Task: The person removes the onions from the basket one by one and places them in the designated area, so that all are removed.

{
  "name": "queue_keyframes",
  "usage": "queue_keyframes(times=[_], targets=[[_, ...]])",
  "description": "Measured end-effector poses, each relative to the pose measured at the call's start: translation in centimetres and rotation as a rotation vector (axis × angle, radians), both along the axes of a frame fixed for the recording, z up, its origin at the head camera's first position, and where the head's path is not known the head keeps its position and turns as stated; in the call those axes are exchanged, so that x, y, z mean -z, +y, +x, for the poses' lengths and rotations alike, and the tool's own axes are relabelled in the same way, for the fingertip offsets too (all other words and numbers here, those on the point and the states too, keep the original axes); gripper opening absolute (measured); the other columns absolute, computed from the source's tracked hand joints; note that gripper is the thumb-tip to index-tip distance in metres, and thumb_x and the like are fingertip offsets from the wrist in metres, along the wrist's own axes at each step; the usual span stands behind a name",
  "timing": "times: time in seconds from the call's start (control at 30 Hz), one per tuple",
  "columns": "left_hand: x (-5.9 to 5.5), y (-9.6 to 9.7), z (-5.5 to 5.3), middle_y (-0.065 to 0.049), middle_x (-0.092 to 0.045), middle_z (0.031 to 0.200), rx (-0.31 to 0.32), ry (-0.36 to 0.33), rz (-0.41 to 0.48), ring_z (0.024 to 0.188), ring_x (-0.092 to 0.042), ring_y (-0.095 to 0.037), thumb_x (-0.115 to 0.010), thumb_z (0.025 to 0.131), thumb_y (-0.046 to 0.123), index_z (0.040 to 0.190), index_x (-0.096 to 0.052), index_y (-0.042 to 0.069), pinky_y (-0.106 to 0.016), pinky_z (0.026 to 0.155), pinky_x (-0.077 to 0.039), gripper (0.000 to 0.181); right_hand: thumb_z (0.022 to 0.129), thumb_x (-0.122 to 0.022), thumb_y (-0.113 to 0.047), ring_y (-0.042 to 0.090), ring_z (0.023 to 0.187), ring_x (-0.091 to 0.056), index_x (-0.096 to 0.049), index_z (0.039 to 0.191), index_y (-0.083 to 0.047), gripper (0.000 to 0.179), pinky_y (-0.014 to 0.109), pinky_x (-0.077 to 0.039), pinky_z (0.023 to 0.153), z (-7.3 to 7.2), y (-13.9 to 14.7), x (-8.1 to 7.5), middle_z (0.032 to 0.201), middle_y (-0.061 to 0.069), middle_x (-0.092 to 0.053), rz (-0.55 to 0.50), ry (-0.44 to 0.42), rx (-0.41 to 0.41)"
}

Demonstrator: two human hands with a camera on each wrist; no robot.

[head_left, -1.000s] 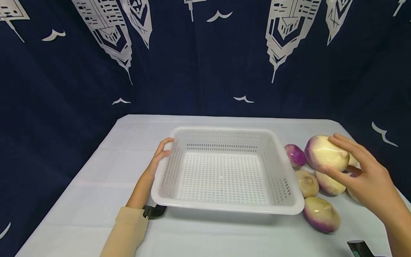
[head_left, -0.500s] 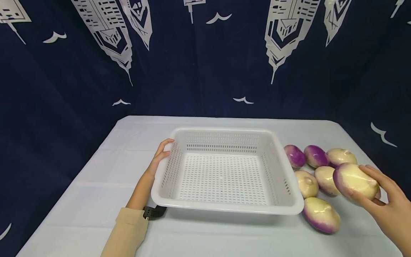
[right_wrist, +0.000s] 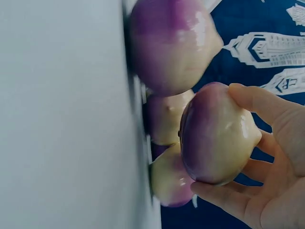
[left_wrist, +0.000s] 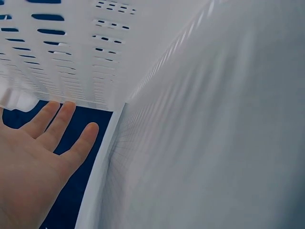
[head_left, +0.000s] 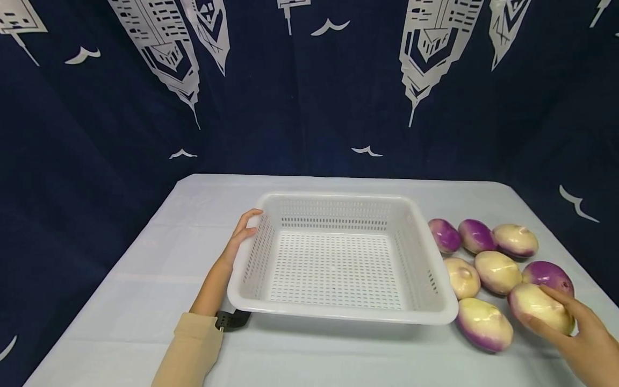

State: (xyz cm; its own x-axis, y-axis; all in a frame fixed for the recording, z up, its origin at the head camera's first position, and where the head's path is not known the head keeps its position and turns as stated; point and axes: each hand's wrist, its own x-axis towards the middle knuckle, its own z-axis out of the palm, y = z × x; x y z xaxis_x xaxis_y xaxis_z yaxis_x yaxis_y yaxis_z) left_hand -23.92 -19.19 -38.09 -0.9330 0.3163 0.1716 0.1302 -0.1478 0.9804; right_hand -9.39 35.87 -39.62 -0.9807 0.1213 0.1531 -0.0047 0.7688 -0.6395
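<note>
A white perforated plastic basket (head_left: 338,315) stands on the table. My left hand (head_left: 237,236) holds its left rim, thumb and a finger at the rim; in the left wrist view, three fingers (left_wrist: 57,124) lie below, by the perforated outer wall. To the right, my right hand (head_left: 590,338) grips a glossy purple-and-cream turnip (head_left: 539,306), low over the tabletop. The right wrist view shows that turnip (right_wrist: 219,136) between thumb and fingers. Just behind it is a purple turnip (head_left: 548,277), partly covered. A turnip (head_left: 483,325) lies at the basket's front right corner.
Several more turnips lie beside the basket's right wall, among them a cream one (head_left: 498,271) and a purple one (head_left: 476,235). A white cloth (head_left: 135,301) covers the table. Behind it hangs a dark blue curtain (head_left: 300,123) with white building prints.
My right hand has brought the turnip from above the back of the group down and toward the front right, uncovering the turnips behind. The left hand and basket have stayed put.
</note>
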Motion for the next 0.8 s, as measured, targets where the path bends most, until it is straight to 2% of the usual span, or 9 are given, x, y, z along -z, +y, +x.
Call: queue_keyframes(times=[0.07,0.13,0.2,0.27,0.37,0.4,0.5,0.63,0.8], targets=[[-0.2,0.0,0.1,-0.02,-0.015,0.144,-0.003,-0.001,-0.001,0.129,-0.022,-0.039,-0.026,0.085,0.012,0.13,-0.026,0.02,-0.053,0.097,-0.032,0.046,0.09,-0.053,-0.025,-0.01,0.128,0.002,-0.02,0.141,0.003,0.066,0.052,0.007,0.11,0.1,0.1,0.3,0.145,0.028,-0.021,0.017,-0.006,-0.008],[-0.3,0.0,0.2,-0.019,-0.014,0.146,-0.003,-0.004,0.005,0.131,-0.02,-0.039,-0.026,0.085,0.011,0.13,-0.026,0.02,-0.057,0.1,-0.028,0.045,0.089,-0.055,-0.024,-0.023,0.116,-0.005,-0.025,0.139,0.004,0.065,0.028,0.004,0.113,0.1,0.1,0.5,0.136,0.036,-0.029,0.037,0.01,-0.014],[-0.3,0.0,0.2,-0.019,-0.012,0.147,-0.005,-0.004,0.005,0.133,-0.018,-0.039,-0.026,0.085,0.011,0.13,-0.025,0.019,-0.06,0.101,-0.024,0.046,0.089,-0.055,-0.024,-0.013,0.127,-0.001,-0.024,0.138,0.004,0.065,0.03,0.004,0.114,0.1,0.1,0.5,0.133,0.042,-0.026,0.045,-0.009,-0.032],[-0.3,0.0,0.1,-0.018,-0.011,0.148,-0.003,-0.005,0.008,0.134,-0.016,-0.04,-0.026,0.085,0.011,0.13,-0.025,0.019,-0.063,0.102,-0.021,0.046,0.09,-0.054,-0.026,0.013,0.14,0.0,-0.021,0.14,0.004,0.067,0.042,0.0,0.115,-0.1,0.1,0.5,0.134,0.042,-0.023,0.047,-0.052,-0.035],[-0.3,0.0,0.1,-0.018,-0.01,0.148,0.002,0.0,0.01,0.134,-0.015,-0.041,-0.026,0.085,0.011,0.13,-0.025,0.019,-0.065,0.102,-0.018,0.046,0.091,-0.052,-0.029,0.046,0.133,0.004,-0.015,0.141,0.005,0.07,0.069,-0.003,0.099,-0.3,0.2,0.5,0.135,0.043,-0.018,0.047,-0.114,-0.053],[-0.3,0.1,0.1,-0.019,-0.01,0.148,0.003,0.002,0.011,0.134,-0.015,-0.041,-0.026,0.085,0.011,0.13,-0.025,0.019,-0.064,0.102,-0.018,0.046,0.091,-0.051,-0.029,0.048,0.132,0.003,-0.015,0.141,0.005,0.07,0.07,-0.005,0.097,-0.4,0.2,0.6,0.134,0.044,-0.018,0.054,-0.122,-0.056],[-0.3,0.1,0.1,-0.019,-0.01,0.147,0.006,0.006,0.008,0.133,-0.016,-0.04,-0.025,0.084,0.01,0.129,-0.026,0.019,-0.063,0.102,-0.019,0.046,0.091,-0.052,-0.027,0.042,0.133,0.003,-0.018,0.139,0.008,0.069,0.07,-0.005,0.097,-0.3,0.4,1.0,0.132,0.045,-0.02,0.064,-0.113,-0.073],[-0.2,0.2,0.0,-0.02,-0.011,0.147,0.004,0.006,0.011,0.133,-0.017,-0.042,-0.026,0.085,0.01,0.129,-0.026,0.019,-0.063,0.102,-0.021,0.045,0.091,-0.051,-0.027,0.048,0.132,0.003,-0.016,0.14,0.008,0.07,0.07,-0.002,0.098,-0.3,0.4,1.2,0.133,0.045,-0.018,0.063,-0.107,-0.082],[-0.2,0.2,-0.2,-0.02,-0.011,0.148,-0.011,0.017,0.004,0.134,-0.016,-0.045,-0.027,0.085,0.01,0.129,-0.027,0.017,-0.066,0.1,-0.021,0.045,0.091,-0.052,-0.025,0.022,0.137,0.011,-0.017,0.141,0.004,0.067,0.064,0.005,0.104,-0.1,0.1,1.0,0.134,0.044,-0.02,0.083,-0.039,-0.078]])
